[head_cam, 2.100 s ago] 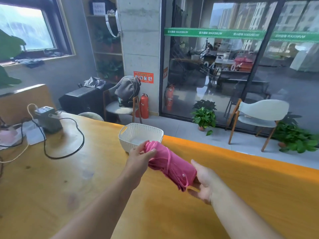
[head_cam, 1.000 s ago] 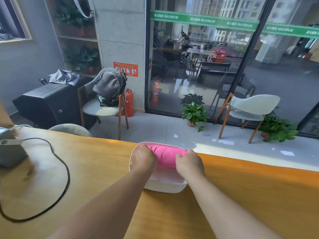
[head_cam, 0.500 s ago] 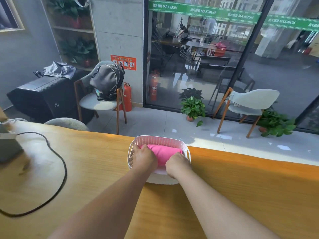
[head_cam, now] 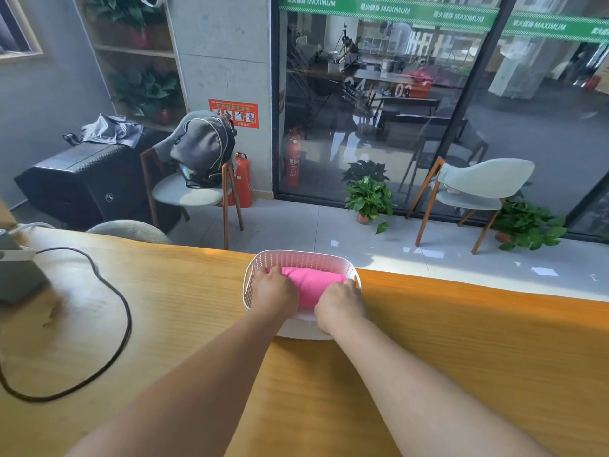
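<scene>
Head view: rolled pink cloth (head_cam: 313, 285) lies inside white basket (head_cam: 303, 256) at the far edge of the surface (head_cam: 184, 308); left grip (head_cam: 275, 291) and right grip (head_cam: 339, 303) clasp its opposite ends, fingers curled over it.

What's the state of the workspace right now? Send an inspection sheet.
Surface: long yellow wooden table.
Job's things: rolled pink cloth lies inside white perforated plastic basket at the table's far edge.
Clutter: grey box-shaped device at the left edge.
Hands: left hand and right hand each grip one end of the cloth, inside the basket.
Cables: black cable looped on the table, left.
Surroundings: grey backpack on a wooden chair, red fire extinguisher, potted green plant.
</scene>
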Tool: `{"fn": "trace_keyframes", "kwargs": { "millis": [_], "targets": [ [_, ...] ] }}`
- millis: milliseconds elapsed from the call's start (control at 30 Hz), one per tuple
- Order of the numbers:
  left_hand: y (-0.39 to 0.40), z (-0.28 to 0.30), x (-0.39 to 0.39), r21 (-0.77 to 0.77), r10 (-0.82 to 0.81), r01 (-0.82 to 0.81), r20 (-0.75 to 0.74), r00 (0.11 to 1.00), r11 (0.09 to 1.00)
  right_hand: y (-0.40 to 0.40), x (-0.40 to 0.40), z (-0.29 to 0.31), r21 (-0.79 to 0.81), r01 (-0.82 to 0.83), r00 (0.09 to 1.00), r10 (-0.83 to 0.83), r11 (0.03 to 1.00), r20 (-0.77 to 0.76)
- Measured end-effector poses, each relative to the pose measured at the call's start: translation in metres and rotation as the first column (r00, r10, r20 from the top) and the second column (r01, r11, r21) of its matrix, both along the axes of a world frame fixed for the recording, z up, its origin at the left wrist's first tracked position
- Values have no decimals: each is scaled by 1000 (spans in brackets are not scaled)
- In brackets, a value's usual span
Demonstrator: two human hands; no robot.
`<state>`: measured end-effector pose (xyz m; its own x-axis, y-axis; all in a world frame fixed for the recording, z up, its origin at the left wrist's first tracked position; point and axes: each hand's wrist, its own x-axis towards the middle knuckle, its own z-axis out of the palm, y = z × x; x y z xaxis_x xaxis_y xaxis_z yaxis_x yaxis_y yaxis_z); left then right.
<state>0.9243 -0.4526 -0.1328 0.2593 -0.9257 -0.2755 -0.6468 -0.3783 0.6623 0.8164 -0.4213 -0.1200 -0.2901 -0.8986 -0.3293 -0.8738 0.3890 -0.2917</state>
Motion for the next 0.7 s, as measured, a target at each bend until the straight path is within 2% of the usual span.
{"fn": "trace_keyframes", "kwargs": {
  "millis": [67, 167, 267, 367, 433, 533, 700],
  "targets": [
    [2, 2, 2, -57, 10, -12, -28, 1000, 998, 2, -2, 5, -45, 14, 1000, -13, 999, 15],
    [11, 6, 6, -235, 6, -15, -39, 999, 972, 11, -5, 19, -152, -2, 1000, 7, 988, 30],
    [29, 30, 5, -357, -7, -24, -85, 996, 934, 25, -8, 30, -280, -5, 998, 24, 960, 63],
    [52, 52, -5, -441, -66, 13, -106, 992, 897, 52, -16, 38, -355, 45, 983, 22, 934, 183],
    [71, 61, -20, -441, -125, 51, -140, 982, 896, 78, -26, 43, -384, 125, 949, 3, 915, 316],
    [106, 65, -50, -429, -232, 131, -191, 954, 893, 115, -51, 48, -346, 280, 868, -82, 895, 490],
    [178, 69, -122, -401, -276, 161, -247, 929, 902, 182, -118, 64, -358, 448, 785, -168, 819, 596]
  ]
}}
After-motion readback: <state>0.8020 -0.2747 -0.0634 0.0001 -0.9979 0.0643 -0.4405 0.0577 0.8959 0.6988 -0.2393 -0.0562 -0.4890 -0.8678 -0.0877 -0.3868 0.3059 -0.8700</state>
